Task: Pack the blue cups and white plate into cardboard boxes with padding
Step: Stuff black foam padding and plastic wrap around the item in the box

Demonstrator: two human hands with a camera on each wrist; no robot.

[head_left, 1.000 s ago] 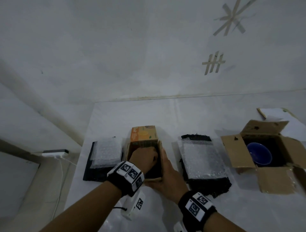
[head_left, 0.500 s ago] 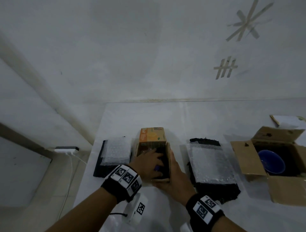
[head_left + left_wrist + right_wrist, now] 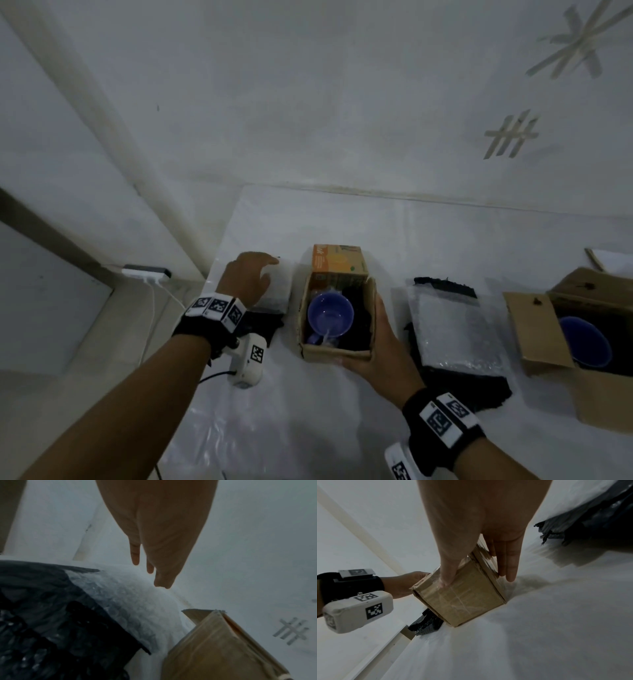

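Observation:
A small cardboard box [image 3: 337, 351] with an orange printed flap stands open on the table. A blue cup [image 3: 330, 312] lies inside it on dark padding. My right hand [image 3: 378, 337] holds the box's right side and near corner; in the right wrist view the thumb [image 3: 448, 573] lies on the front face of the box [image 3: 462, 596] and the fingers [image 3: 508, 563] along its side. My left hand [image 3: 253, 275] hovers with straight fingers over a bubble wrap sheet [image 3: 279, 291] left of the box, holding nothing. In the left wrist view that hand [image 3: 159, 540] is just above the bubble wrap [image 3: 130, 601].
A bigger open cardboard box [image 3: 529, 329] at the right holds another blue cup [image 3: 585, 346]. Between the boxes, a bubble wrap sheet [image 3: 455, 329] lies on black foam [image 3: 479, 394]. The table's left edge [image 3: 219, 260] is close to my left hand. A power strip [image 3: 145, 274] sits on the floor.
My left hand came out of the small box and moved left over the bubble wrap sheet, uncovering the blue cup inside. My right hand stayed on the box.

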